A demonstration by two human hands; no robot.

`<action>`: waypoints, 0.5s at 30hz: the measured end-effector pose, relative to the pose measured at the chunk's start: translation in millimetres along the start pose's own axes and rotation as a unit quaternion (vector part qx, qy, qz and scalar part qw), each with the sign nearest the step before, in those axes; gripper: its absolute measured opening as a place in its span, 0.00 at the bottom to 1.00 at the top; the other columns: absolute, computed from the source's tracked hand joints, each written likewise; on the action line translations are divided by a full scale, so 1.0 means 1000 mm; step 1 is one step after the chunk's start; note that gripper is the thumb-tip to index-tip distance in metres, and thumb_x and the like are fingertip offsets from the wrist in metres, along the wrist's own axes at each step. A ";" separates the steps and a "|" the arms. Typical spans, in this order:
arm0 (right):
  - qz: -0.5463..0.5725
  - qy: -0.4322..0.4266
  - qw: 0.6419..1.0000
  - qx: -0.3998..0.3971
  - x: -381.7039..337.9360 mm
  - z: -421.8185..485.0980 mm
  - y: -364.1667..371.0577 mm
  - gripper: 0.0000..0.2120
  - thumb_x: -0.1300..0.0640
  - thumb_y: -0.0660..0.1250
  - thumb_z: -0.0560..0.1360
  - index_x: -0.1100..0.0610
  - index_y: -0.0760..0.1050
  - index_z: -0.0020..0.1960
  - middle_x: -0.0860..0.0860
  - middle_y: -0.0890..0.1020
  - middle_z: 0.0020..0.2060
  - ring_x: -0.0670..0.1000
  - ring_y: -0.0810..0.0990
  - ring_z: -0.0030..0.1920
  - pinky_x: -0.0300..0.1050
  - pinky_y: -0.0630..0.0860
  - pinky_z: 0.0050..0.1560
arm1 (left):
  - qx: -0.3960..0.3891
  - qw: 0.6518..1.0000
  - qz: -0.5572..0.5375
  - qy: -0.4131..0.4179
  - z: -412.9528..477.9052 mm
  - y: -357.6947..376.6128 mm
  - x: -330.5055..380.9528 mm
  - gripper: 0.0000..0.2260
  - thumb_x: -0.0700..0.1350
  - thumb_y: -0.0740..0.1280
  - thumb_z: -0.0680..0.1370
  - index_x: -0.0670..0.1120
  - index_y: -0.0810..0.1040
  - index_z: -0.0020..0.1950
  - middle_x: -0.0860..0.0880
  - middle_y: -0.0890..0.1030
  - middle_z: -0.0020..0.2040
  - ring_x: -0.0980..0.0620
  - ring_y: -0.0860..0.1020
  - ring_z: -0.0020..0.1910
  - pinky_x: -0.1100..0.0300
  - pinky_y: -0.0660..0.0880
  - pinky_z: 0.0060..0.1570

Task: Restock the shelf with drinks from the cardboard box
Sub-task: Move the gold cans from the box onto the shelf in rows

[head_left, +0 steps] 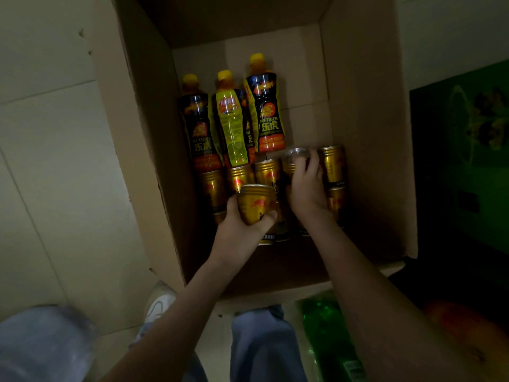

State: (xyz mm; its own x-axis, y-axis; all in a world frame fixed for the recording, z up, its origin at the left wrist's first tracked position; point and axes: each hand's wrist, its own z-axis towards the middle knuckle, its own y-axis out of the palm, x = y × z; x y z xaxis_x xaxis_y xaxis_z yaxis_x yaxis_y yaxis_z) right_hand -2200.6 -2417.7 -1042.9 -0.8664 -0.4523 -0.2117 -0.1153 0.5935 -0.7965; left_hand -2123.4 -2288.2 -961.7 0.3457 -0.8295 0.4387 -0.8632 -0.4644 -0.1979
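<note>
Inside the cardboard box (pixel 366 133), both hands are among rows of gold cans (pixel 213 188). The left hand (pixel 242 230) grips one gold can (pixel 256 205), thumb on one side and fingers on the other, holding it raised above the rows. The can is gold with a red emblem, a ribbed shoulder and a dark lower band. The right hand (pixel 307 186) has its fingers curled over a silver-topped can (pixel 297 154) that sits in the row just beside the left hand's can.

Beyond the fingertips of both hands lie three bottles (pixel 231 119) side by side, with yellow caps pointing away and black, yellow and orange labels.

Past the right hand's fingertips, beside the rightmost bottle, bare cardboard floor runs to the far wall. One more can (pixel 333 164) stands just outside the right hand, near the box's right wall. The left wall rises close beside the cans outside the left hand. Both forearms cross the near edge of the box.
</note>
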 end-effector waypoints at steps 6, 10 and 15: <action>0.077 -0.011 0.996 0.051 -0.003 -0.030 -0.021 0.33 0.65 0.70 0.72 0.52 0.60 0.71 0.57 0.54 0.75 0.59 0.57 0.72 0.54 0.64 0.68 | 0.003 1.000 0.009 0.022 -0.023 -0.010 0.014 0.30 0.55 0.70 0.73 0.55 0.61 0.72 0.61 0.74 0.50 0.62 0.74 0.47 0.67 0.71 0.43; 0.367 0.106 0.923 0.054 -0.020 -0.088 -0.075 0.42 0.62 0.76 0.68 0.48 0.55 0.73 0.49 0.64 0.68 0.50 0.64 0.66 0.50 0.69 0.62 | 0.015 1.000 -0.015 0.022 -0.066 -0.029 0.049 0.25 0.54 0.70 0.74 0.56 0.65 0.69 0.62 0.75 0.48 0.65 0.74 0.44 0.71 0.68 0.39; 0.586 0.241 0.774 0.018 -0.031 -0.179 -0.157 0.41 0.62 0.78 0.64 0.47 0.62 0.70 0.51 0.75 0.61 0.54 0.77 0.57 0.52 0.75 0.58 | -0.038 0.997 -0.010 0.059 -0.145 -0.060 0.111 0.25 0.59 0.72 0.68 0.61 0.67 0.62 0.58 0.78 0.50 0.56 0.78 0.50 0.60 0.75 0.51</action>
State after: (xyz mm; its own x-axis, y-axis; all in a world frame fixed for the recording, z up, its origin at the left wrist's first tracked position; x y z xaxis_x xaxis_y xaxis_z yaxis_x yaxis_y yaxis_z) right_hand -2242.8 -2378.2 -809.9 -0.4471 0.6878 -0.5718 0.8925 0.3849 -0.2350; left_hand -2086.5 -2306.9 -773.9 0.3204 -0.7759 0.5435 -0.8835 -0.4516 -0.1239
